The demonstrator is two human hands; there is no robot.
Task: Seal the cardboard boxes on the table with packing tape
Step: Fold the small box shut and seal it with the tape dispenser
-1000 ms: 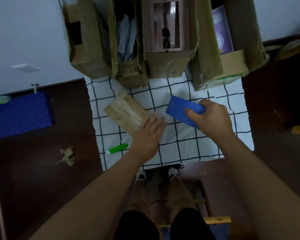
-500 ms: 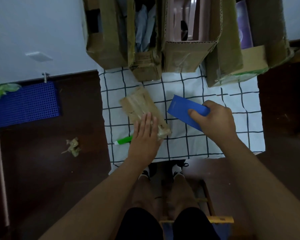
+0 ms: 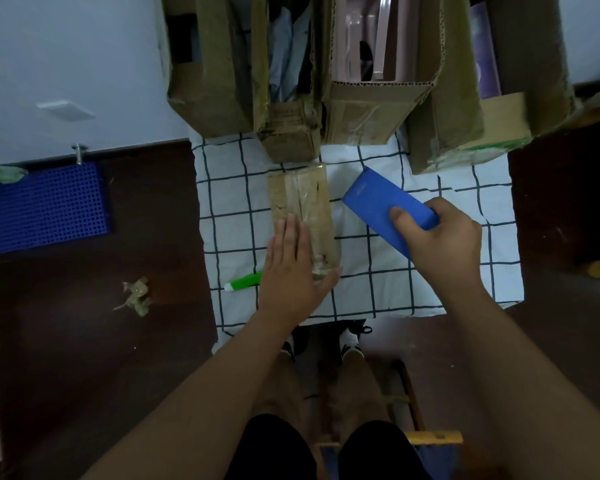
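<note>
Centrally in the frame, a small flat brown cardboard box wrapped in clear tape (image 3: 302, 216) is seen lying on a white cloth with a dark grid pattern (image 3: 426, 271) that covers the table. The left hand (image 3: 291, 271) is laid flat on the near end of this box, fingers straight and close together, thumb spread toward the right. To the right of centre, a flat rectangular blue box (image 3: 385, 206) is held tilted above the cloth by the right hand (image 3: 444, 244); the thumb is pressed on its top face and the fingers are curled around its far edge. The two small boxes are near each other but apart.

A green and white pen-like object (image 3: 241, 283) is noted on the cloth just left of the left hand, partly hidden by it. Along the upper edge of the frame, a row of tall open brown cardboard boxes (image 3: 368, 109) is stood at the far side of the cloth; pale and pinkish contents are visible inside, not identifiable.

At left, a blue perforated plastic mat (image 3: 42, 206) is seen on the dark floor, and below it a crumpled scrap of tape (image 3: 136, 296). At the bottom, the person's legs and shoes are visible.
</note>
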